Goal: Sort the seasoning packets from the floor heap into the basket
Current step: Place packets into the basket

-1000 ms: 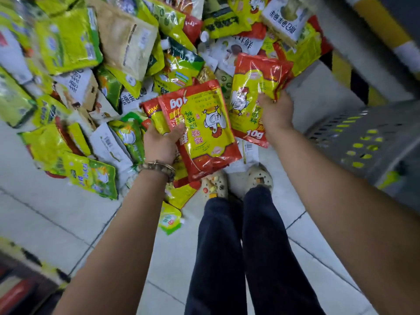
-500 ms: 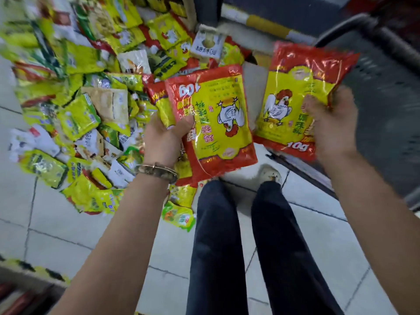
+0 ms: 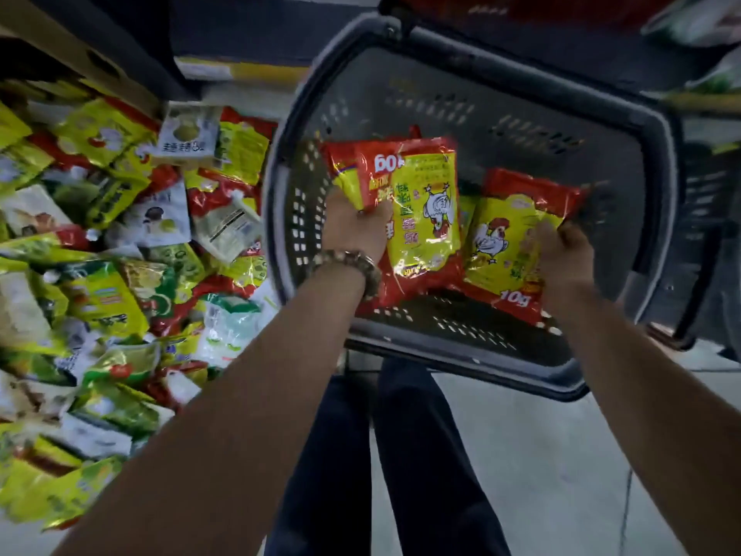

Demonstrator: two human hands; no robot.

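A grey plastic basket (image 3: 657, 162) stands on the floor ahead of me. My left hand (image 3: 355, 226), with a bracelet at the wrist, grips a small stack of red-and-yellow chicken seasoning packets (image 3: 421, 210) inside the basket, upside down. My right hand (image 3: 561, 254) holds one more red-and-yellow chicken packet (image 3: 505, 238) low in the basket, to the right of the stack. The heap of seasoning packets (image 3: 120, 250), green, yellow, red and white, covers the floor on the left, beside the basket.
My dark trouser legs (image 3: 401, 455) stand on pale floor tiles below the basket. Dark shelf bases with a yellow strip (image 3: 240, 70) run along the back. More goods are blurred at the top right.
Both hands swung right from over the heap and went down into the basket with their packets. The view turned with them, so the basket now fills the middle.
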